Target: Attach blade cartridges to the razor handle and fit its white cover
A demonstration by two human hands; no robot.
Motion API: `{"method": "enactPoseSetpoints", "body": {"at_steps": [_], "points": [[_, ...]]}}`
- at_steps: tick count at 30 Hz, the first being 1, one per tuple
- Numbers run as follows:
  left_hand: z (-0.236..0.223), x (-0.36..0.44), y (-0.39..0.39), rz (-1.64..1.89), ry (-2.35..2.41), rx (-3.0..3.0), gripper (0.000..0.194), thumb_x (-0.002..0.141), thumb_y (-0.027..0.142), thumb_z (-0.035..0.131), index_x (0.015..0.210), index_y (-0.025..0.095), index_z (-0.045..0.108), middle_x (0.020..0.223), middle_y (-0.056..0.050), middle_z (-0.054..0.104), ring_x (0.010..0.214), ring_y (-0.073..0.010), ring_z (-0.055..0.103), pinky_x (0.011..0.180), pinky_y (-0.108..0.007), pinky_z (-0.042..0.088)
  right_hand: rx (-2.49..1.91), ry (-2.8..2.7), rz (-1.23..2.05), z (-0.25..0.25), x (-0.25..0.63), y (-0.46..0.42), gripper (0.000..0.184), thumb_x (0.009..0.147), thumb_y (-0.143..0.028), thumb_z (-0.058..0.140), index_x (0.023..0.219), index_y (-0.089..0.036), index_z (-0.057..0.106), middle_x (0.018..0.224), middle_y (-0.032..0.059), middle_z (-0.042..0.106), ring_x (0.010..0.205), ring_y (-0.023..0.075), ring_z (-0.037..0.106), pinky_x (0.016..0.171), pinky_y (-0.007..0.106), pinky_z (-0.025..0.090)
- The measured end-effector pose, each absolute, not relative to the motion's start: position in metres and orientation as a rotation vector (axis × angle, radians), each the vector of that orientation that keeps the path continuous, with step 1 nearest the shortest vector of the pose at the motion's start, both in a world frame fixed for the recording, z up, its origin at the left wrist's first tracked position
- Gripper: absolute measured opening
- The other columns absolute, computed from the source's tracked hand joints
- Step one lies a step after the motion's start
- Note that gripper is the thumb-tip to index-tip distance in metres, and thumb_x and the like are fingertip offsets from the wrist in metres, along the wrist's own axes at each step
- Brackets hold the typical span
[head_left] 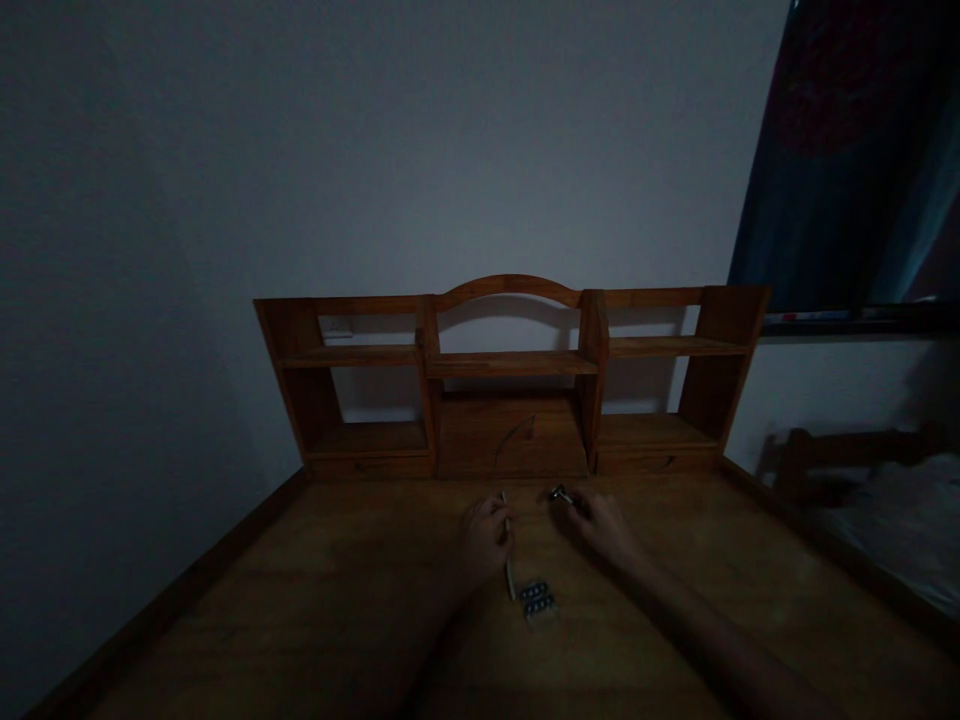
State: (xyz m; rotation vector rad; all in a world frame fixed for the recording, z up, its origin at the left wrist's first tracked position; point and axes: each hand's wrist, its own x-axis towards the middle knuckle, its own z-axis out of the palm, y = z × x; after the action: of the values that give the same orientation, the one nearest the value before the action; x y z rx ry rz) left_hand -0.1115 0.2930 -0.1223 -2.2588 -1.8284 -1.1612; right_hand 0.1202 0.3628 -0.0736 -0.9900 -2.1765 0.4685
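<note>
In the dim head view, my left hand (487, 530) is closed around a thin, pale rod-like piece (511, 580), perhaps a cable or stick. Its upper tip pokes out above the fingers and its lower end points down toward the desk. My right hand (596, 522) pinches a small shiny metallic piece (559, 494) that juts out to the left of the fingertips; its kind is too dark to make out. Between my forearms lies a small dark block with rows of pale dots (537, 600), close to the rod's lower end.
The wooden desktop (315, 600) has raised side edges. Along its back stands a wooden shelf unit (514, 365) with open compartments against a plain wall. A dark curtain (840, 180) hangs at the upper right, and pale bedding (892, 520) lies beyond the right edge.
</note>
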Motion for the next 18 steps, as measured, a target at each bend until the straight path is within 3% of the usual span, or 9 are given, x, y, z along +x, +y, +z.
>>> {"method": "enactPoseSetpoints", "body": {"at_steps": [10,18], "points": [[-0.121,-0.109,0.289,-1.203,-1.868,-2.348,0.042,0.062,0.0,0.048,0.095,0.023,0.059,0.107,-0.005,0.056,0.105,-0.0213,0.053,0.091,-0.036,0.045,-0.724,-2.223,0.554,-0.076,0.127,0.348,0.027,0.09,-0.028,0.047,0.11,-0.023,0.064,0.107,0.0072,0.066,0.094,0.0225,0.063,0.083,0.034,0.048],[-0.099,-0.096,0.276,-1.223,-1.906,-2.408,0.037,0.073,0.005,0.045,0.102,0.023,0.057,0.11,-0.005,0.057,0.103,-0.0198,0.055,0.09,-0.034,0.046,-0.799,-2.189,0.63,-0.073,0.119,0.33,0.029,0.091,-0.037,0.048,0.11,-0.024,0.064,0.1,0.0063,0.07,0.088,0.0224,0.066,0.079,0.032,0.049]]}}
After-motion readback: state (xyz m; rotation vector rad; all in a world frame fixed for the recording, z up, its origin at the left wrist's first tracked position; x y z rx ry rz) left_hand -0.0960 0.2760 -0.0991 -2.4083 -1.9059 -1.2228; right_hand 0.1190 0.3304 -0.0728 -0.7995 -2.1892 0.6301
